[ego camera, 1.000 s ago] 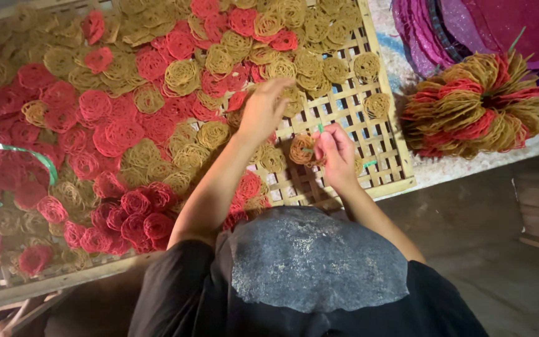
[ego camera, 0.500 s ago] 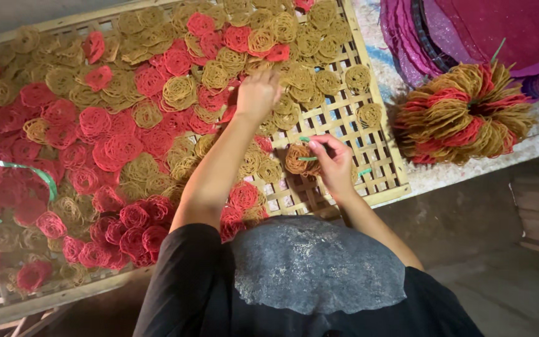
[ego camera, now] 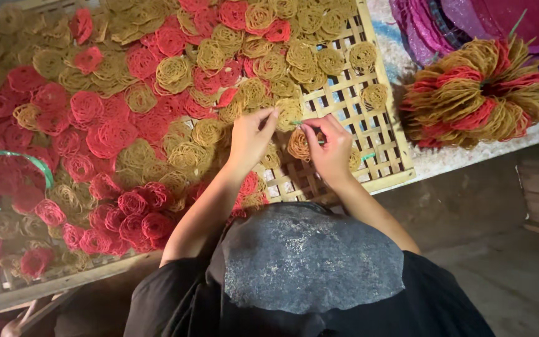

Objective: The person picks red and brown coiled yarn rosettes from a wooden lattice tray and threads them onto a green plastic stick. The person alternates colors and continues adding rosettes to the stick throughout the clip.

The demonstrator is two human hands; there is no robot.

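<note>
Your right hand (ego camera: 330,150): fingers pinch tan noodle coil (ego camera: 299,144) above bamboo tray (ego camera: 387,134). Your left hand (ego camera: 251,137): fingers narrow, tips touching tan coil (ego camera: 288,112) on tray. Red, tan coils cover tray; bundled coil stack (ego camera: 475,93) on desk (ego camera: 500,145), right.

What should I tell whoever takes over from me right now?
Left hand: fingertips pinching above the rack, by a yellow coil.
Right hand: holds a tan coil, lifted off the rack.
Bamboo rack: left part packed with red and yellow coils; right part mostly bare, a few coils there.
Bundle of red and yellow strands lies right of the rack.
Left: the bare right slats.
</note>
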